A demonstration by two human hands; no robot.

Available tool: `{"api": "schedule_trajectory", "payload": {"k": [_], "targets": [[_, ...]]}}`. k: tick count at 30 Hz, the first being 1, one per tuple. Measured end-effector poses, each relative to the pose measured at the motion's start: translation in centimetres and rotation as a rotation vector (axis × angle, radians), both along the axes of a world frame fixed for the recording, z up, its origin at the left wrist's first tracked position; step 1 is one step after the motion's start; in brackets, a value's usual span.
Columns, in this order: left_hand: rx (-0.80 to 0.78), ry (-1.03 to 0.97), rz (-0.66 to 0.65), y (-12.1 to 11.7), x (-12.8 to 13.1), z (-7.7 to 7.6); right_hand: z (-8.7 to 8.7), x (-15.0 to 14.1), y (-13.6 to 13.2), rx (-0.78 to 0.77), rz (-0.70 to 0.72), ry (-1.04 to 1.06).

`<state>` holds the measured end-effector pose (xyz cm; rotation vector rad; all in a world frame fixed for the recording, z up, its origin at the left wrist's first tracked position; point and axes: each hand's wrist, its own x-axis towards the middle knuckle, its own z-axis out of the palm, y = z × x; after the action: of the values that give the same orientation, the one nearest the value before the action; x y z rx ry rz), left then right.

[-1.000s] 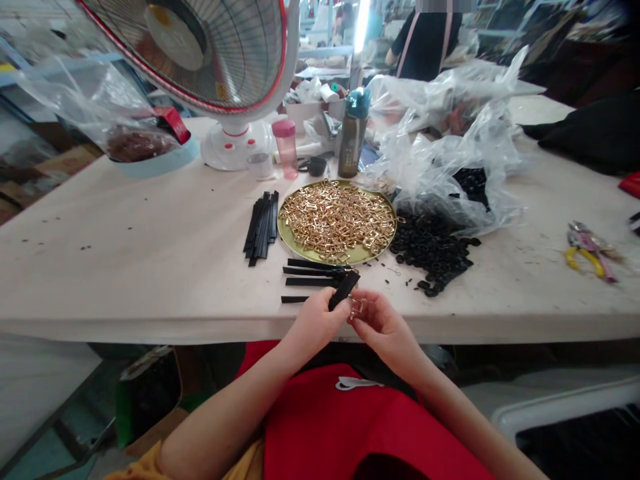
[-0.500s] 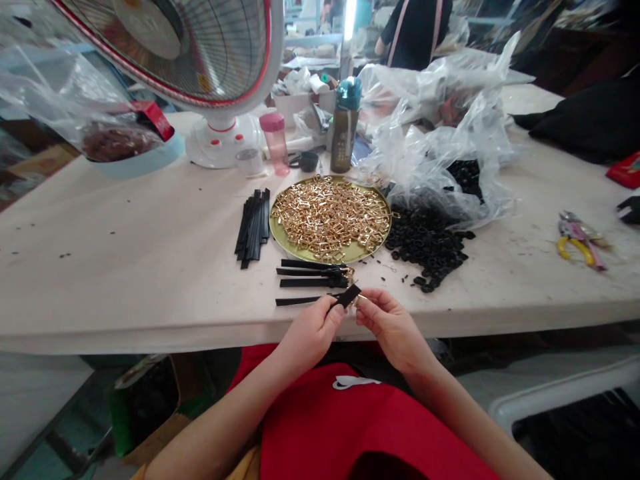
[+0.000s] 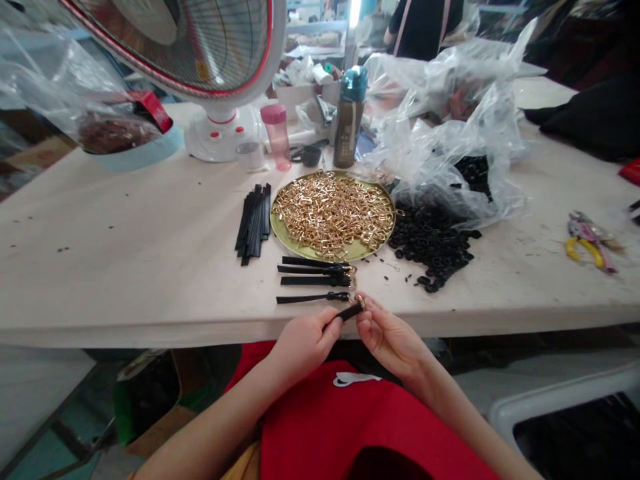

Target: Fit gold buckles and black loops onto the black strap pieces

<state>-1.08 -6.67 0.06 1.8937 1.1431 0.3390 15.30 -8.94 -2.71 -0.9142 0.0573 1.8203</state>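
My left hand (image 3: 316,335) is closed around a black strap (image 3: 349,311) just in front of the table edge. At the strap's upper right end is a gold buckle (image 3: 361,302), which my right hand (image 3: 384,333) pinches between thumb and fingers. Whether the strap's end passes through the buckle is too small to tell. Just beyond my hands lie several black straps with gold buckles (image 3: 315,281). Past them stands a round tray (image 3: 281,241) heaped with gold buckles (image 3: 335,210). Loose black strips (image 3: 253,223) lie left of the tray.
Small black rings (image 3: 433,243) spill from a clear plastic bag (image 3: 480,133) on the right. Yellow-handled pliers (image 3: 585,250) lie farther right. A fan (image 3: 220,137), a pink bottle (image 3: 277,140) and a dark bottle (image 3: 347,127) stand at the back. Another person (image 3: 425,27) is in the background.
The gold buckle has moved from beside the strap onto its end. Both hands have come slightly lower, and the strap is tilted less steeply. The view has shifted a little.
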Motion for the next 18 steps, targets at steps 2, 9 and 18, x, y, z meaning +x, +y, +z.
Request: {"api": "schedule_trajectory", "payload": {"k": [2, 9, 18], "targets": [[0.033, 0.041, -0.052, -0.3, 0.2, 0.1, -0.4, -0.5, -0.5, 0.036, 0.023, -0.099], [-0.204, -0.187, 0.028, -1.4, 1.5, 0.4, -1.2, -1.8, -3.0, 0.302, 0.046, -0.691], [-0.4, -0.289, 0.016, -2.2, 1.1, -1.2, -1.6, -1.4, -3.6, 0.242, 0.078, -0.475]]}}
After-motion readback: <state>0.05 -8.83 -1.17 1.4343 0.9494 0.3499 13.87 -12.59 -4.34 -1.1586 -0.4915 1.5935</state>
